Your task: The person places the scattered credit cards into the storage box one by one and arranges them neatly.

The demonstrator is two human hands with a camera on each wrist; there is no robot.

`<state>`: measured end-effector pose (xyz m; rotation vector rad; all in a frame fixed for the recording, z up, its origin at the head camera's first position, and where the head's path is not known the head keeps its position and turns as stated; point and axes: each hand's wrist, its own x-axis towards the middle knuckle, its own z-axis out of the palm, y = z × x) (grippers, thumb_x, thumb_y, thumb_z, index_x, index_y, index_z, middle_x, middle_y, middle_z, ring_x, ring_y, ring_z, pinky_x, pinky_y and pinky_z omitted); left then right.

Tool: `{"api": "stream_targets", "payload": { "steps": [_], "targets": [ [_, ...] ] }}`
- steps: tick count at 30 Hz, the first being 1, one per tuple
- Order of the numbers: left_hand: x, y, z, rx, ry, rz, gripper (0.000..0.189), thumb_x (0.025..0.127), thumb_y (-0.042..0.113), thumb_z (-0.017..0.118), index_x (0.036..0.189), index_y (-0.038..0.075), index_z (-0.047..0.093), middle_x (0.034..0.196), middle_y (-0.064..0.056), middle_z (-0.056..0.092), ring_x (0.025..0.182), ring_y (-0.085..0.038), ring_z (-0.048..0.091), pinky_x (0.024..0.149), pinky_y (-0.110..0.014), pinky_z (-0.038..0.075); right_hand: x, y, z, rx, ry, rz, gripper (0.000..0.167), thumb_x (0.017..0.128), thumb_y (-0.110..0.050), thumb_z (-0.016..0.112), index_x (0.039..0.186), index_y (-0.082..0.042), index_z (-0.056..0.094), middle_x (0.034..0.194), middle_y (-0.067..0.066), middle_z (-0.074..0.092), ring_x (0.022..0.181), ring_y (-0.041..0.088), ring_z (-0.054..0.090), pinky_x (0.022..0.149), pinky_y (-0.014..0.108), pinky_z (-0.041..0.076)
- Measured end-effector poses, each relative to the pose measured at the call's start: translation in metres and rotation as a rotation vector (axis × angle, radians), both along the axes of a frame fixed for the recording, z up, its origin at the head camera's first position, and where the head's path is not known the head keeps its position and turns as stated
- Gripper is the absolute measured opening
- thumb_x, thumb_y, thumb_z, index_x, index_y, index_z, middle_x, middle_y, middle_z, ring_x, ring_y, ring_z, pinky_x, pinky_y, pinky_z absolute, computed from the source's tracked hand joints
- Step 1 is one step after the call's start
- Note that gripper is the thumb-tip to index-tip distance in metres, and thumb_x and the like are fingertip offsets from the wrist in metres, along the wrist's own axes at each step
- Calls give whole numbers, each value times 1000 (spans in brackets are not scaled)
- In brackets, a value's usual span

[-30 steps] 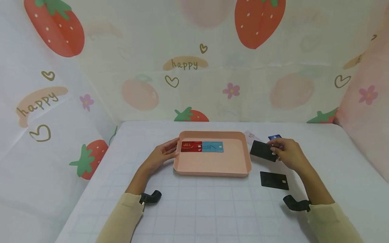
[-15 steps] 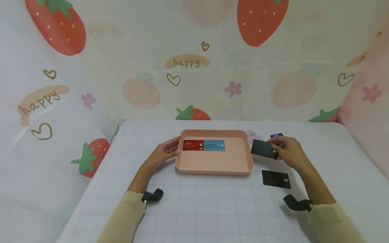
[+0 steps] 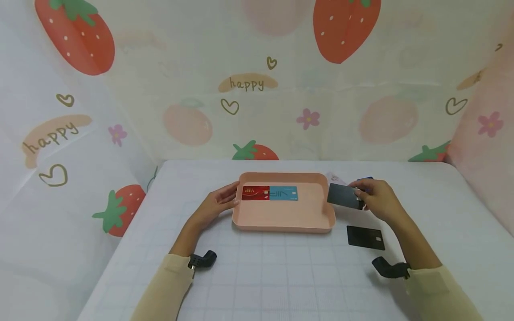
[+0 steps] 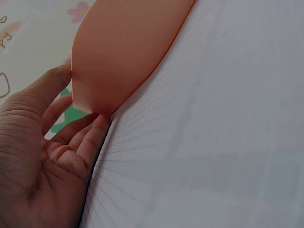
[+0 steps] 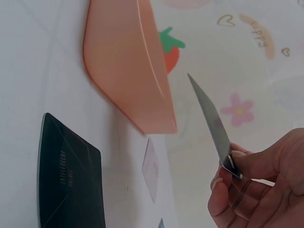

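Right grip (image 3: 378, 199) pinches dark card (image 3: 343, 196); blue card (image 3: 366, 178) mostly hidden.

Soft, diffuse light fills the head view, slightly dim and greyish. Faint shadows lie on the table (image 3: 257, 276) beside the right forearm (image 3: 415, 240) and along the tray (image 3: 281, 218). The held card (image 3: 343, 196) carries a pale sheen. Both wrist views are darker; the left one shows the table's grid blurred, the right one a softly focused backdrop (image 5: 237, 47).
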<state>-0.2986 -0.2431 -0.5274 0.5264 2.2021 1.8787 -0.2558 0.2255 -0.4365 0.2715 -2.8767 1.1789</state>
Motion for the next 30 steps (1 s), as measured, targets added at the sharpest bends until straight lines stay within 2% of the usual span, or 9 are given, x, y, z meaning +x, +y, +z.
{"api": "stream_targets", "payload": {
  "steps": [6,13,22,27,30],
  "targets": [
    [-1,0,0,13,4,-6,66,97,10,70,156,9,40,159,-8,42,143,-25,44,107,-24,44,-3,-6,6,9,33,31,25,101,0,55,123,4,67,103,25,68,69,25,60,56,30,53],
    [-1,0,1,4,9,-6,66,97,10,69,157,9,39,159,-11,41,144,-28,43,108,-25,44,-6,-16,9,-3,19,44,26,101,1,55,124,5,67,107,25,67,71,25,59,54,30,52],
    [-1,0,0,6,-3,4,66,97,10,69,156,11,40,159,-9,41,143,-26,43,107,-25,44,-12,-23,8,-13,35,64,26,101,0,55,123,2,69,111,25,68,66,23,58,52,30,50],
    [-3,0,0,3,-11,6,66,97,10,70,156,13,42,158,-7,43,143,-23,45,107,-25,45,-14,-29,11,-24,30,75,27,100,2,56,124,2,69,119,26,67,69,24,57,52,30,50],
    [-4,0,-1,-1,-9,6,65,97,10,70,156,13,42,158,-8,42,143,-24,45,107,-24,45,-16,-32,11,-36,31,81,26,100,3,56,123,3,69,117,26,67,71,25,57,52,29,50]
  ]
}}
